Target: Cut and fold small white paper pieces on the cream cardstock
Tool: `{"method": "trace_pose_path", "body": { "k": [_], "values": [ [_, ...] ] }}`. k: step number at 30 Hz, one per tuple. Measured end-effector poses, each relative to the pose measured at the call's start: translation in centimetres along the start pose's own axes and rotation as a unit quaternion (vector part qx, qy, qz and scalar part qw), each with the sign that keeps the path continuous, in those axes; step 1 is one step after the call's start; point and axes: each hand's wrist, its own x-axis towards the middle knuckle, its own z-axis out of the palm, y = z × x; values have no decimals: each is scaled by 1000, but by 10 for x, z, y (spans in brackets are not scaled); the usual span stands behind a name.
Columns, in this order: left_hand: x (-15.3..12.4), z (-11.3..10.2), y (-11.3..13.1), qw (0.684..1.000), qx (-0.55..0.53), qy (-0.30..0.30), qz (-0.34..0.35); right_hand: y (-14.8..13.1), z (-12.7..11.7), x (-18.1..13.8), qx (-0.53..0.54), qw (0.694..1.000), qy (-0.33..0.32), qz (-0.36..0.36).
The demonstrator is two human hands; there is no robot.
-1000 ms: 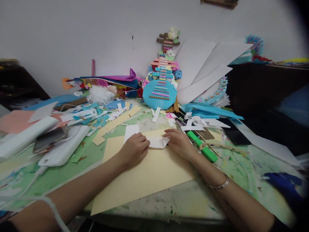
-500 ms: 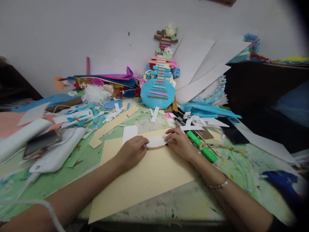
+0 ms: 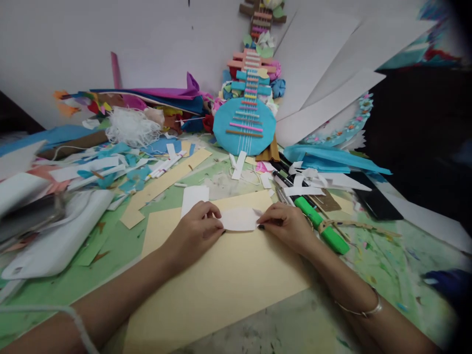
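Note:
A small white piece of paper (image 3: pixel 239 220) is stretched between my two hands, just over a large cream sheet of card (image 3: pixel 224 280). My left hand (image 3: pixel 197 228) pinches its left end between thumb and fingers. At the opposite end my right hand (image 3: pixel 285 223) pinches the right edge, where a corner of the paper sticks up. Behind my left hand lies another white paper piece (image 3: pixel 194 196), partly over the card's far edge. A green glue-stick-like tube or marker (image 3: pixel 322 226) lies beside my right hand, with a cream strip across it.
A blue paper lute-shaped craft (image 3: pixel 244 125) leans at the back against flowers. Left are paper scraps (image 3: pixel 136 172), a tangle of white string (image 3: pixel 132 127) and a white case (image 3: pixel 62 236). Pens, white strips (image 3: pixel 304 191) and a black phone (image 3: pixel 376 196) lie right.
The view has tilted down and come closer. My right fingers have closed more tightly on the paper's right end, and the paper now lies flatter between my hands.

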Motion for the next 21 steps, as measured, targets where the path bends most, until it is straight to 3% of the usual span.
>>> {"method": "trace_pose_path", "body": {
  "k": [7,21],
  "values": [
    [7,-3,-2,997,-31,-27,-71,0,-1,0,29,999,5,13],
    [6,2,-15,991,-36,-42,-119,4,-2,1,9,1000,-23,4]
  ]
}}
